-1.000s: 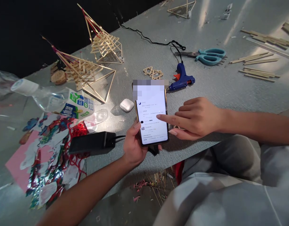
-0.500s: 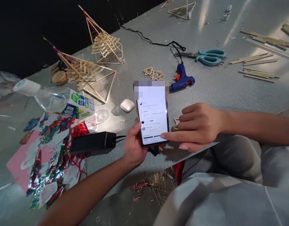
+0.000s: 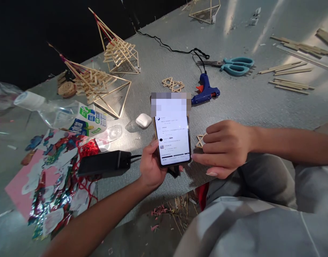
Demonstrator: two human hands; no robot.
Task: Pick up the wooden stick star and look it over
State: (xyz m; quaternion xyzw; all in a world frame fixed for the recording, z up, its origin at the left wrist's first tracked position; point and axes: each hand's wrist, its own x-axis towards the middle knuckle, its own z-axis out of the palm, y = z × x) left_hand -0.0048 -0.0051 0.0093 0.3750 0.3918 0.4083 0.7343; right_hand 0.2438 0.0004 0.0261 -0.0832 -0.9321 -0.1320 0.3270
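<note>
Phone (image 3: 173,134) in left hand (image 3: 152,167), long axis forward, top farthest

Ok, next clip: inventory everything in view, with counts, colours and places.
Phone: one, lit white screen, centre
Box: one, black, left
Small case: one, white, beside phone
Glue gun: one, blue, beyond phone
Scissors: one, teal-handled, back right
Stick frames: three, tan, back
Loose sticks: several, tan, right
Bottle: one, clear, left
Cord: uncountable, red, left
Foil scraps: many, red-green, lower left
Sheet: one, pink, under foil
Table: one, grey, underneath
Left hand: one, bare, holding phone
Right hand: one, bare, right of phone
</note>
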